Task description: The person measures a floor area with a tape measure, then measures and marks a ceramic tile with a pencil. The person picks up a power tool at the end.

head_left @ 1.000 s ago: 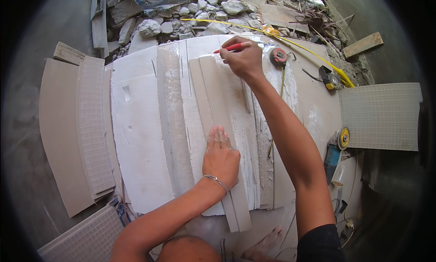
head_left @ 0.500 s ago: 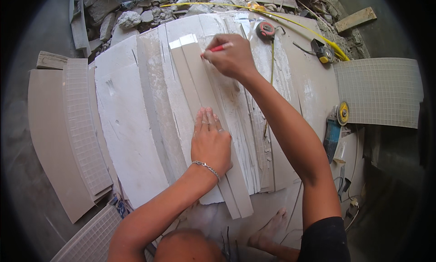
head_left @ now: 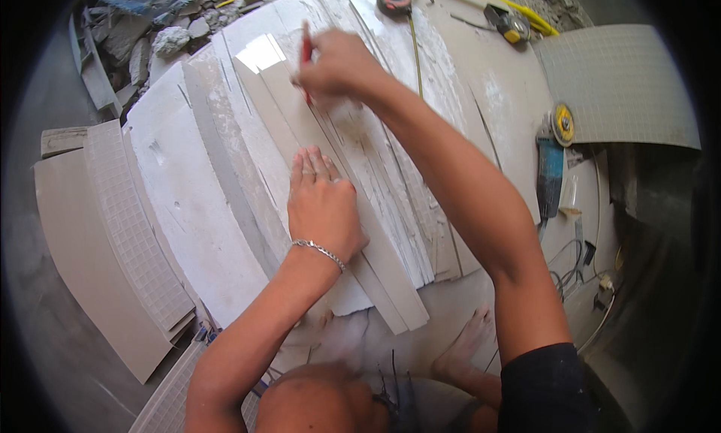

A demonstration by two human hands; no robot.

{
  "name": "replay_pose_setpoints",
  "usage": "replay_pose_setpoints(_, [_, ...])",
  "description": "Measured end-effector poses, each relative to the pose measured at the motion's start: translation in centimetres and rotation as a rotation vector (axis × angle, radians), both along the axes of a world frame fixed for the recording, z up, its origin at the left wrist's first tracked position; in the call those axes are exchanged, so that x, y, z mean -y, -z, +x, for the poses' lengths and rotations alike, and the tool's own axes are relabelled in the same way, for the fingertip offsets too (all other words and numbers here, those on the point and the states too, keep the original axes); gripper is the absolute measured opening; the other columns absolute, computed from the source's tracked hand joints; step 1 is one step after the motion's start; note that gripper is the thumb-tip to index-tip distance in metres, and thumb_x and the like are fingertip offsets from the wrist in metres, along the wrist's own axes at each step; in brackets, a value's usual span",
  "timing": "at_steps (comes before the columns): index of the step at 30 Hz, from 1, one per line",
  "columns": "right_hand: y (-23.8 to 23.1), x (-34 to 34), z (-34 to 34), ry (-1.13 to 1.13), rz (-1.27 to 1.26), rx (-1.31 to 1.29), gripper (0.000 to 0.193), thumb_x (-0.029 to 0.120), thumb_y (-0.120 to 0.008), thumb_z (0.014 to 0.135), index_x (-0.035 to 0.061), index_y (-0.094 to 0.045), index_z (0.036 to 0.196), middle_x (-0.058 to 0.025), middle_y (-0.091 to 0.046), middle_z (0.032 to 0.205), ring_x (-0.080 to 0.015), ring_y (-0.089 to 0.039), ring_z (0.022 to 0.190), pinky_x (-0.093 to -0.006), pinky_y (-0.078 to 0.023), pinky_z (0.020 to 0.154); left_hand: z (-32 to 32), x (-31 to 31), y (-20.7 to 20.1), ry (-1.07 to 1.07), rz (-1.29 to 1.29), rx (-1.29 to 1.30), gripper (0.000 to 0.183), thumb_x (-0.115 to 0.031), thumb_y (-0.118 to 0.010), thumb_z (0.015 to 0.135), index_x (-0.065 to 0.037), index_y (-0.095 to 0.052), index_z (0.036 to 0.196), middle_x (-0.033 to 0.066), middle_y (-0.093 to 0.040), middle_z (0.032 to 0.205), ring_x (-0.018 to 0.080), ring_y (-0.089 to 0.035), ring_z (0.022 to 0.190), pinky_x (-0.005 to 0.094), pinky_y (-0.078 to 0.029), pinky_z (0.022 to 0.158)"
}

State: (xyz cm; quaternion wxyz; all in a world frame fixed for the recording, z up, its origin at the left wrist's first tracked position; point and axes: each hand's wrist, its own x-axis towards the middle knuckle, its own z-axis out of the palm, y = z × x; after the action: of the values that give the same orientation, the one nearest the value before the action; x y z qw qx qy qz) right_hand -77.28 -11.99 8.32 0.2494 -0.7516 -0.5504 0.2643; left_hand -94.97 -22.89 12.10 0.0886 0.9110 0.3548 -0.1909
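Two long beige tile strips [head_left: 390,296] lie lengthwise against each other on a white, chalky board [head_left: 169,162]; I cannot tell if one overlaps the other. Their far ends shine with reflected light. My left hand [head_left: 327,211], a chain bracelet at its wrist, rests on the strips with fingers stretched out flat. Further up, my right hand [head_left: 339,66] is closed around a slim red pencil [head_left: 306,48]. The pencil stands nearly upright at the strips' right edge. Motion blurs this hand, and its tip's contact is hard to make out.
A red-and-black tape measure [head_left: 394,2] with its blade out lies beyond, and a yellow-and-black one [head_left: 514,30] to its right. An angle grinder [head_left: 550,170] with a yellow disc lies right. Tiles [head_left: 90,245] are stacked left; rubble [head_left: 139,39] lies far left.
My right hand has turned the pencil from nearly level to nearly upright, at the strips' right edge. My left hand stays flat on them. The whole view has shifted and tilted.
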Motion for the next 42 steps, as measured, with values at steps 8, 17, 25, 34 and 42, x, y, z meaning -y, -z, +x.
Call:
replay_pose_setpoints(8, [1.9,15.6,-2.4,-0.007,0.371,-0.167,0.026,0.028,-0.080,0.077,0.0047,-0.067,0.078,-0.0152,-0.066,0.074,-0.0308,-0.067,0.069,-0.0397,-0.054,0.069,-0.5,0.1,0.8,0.008,0.011,0.051,0.113,-0.038,-0.094,0.060,0.023,-0.049,0.144,0.0397,-0.047,0.154,0.0416,-0.046,0.150,0.0407,-0.026,0.131])
replay_pose_setpoints(17, [-4.9,49.1,-9.2,0.281,-0.451,-0.529,0.012,0.008,-0.071,0.086,0.0038,-0.062,0.078,-0.0140,-0.063,0.073,-0.0334,-0.063,0.066,-0.0414,-0.050,0.062,0.4,0.2,-0.4,0.044,-0.006,0.017,0.113,-0.040,-0.096,0.058,0.025,-0.052,0.138,0.0419,-0.051,0.149,0.0446,-0.046,0.149,0.0420,-0.030,0.129])
replay_pose_setpoints(25, [-5.3,45.6,-10.6,0.272,-0.134,-0.110,0.022,0.017,-0.070,0.091,0.0014,-0.061,0.104,-0.0176,-0.062,0.095,-0.0336,-0.066,0.088,-0.0437,-0.056,0.073,-2.0,1.5,1.8,0.012,0.080,0.184,0.110,-0.041,-0.093,0.066,0.018,-0.049,0.147,0.0338,-0.050,0.155,0.0411,-0.041,0.152,0.0437,-0.028,0.130])
replay_pose_setpoints(34, [-3.5,40.6,-14.5,0.142,-0.108,0.121,0.041,0.027,-0.081,0.087,-0.0009,-0.060,0.108,-0.0179,-0.059,0.099,-0.0349,-0.064,0.092,-0.0439,-0.057,0.074,-12.2,12.3,0.7,-0.478,-0.559,0.550,0.019,-0.018,-0.080,0.085,0.000,-0.073,0.085,0.0085,-0.074,0.079,0.0176,-0.071,0.073,0.0308,-0.056,0.071])
replay_pose_setpoints(42, [-2.5,39.8,-15.1,0.231,-0.074,0.107,0.039,0.022,-0.080,0.085,-0.0036,-0.061,0.107,-0.0211,-0.061,0.097,-0.0386,-0.064,0.092,-0.0477,-0.055,0.075,-15.9,14.8,2.3,-0.463,-1.010,0.184,0.038,-0.036,-0.083,0.085,-0.001,-0.074,0.096,0.0064,-0.073,0.080,0.0154,-0.068,0.074,0.0318,-0.055,0.072])
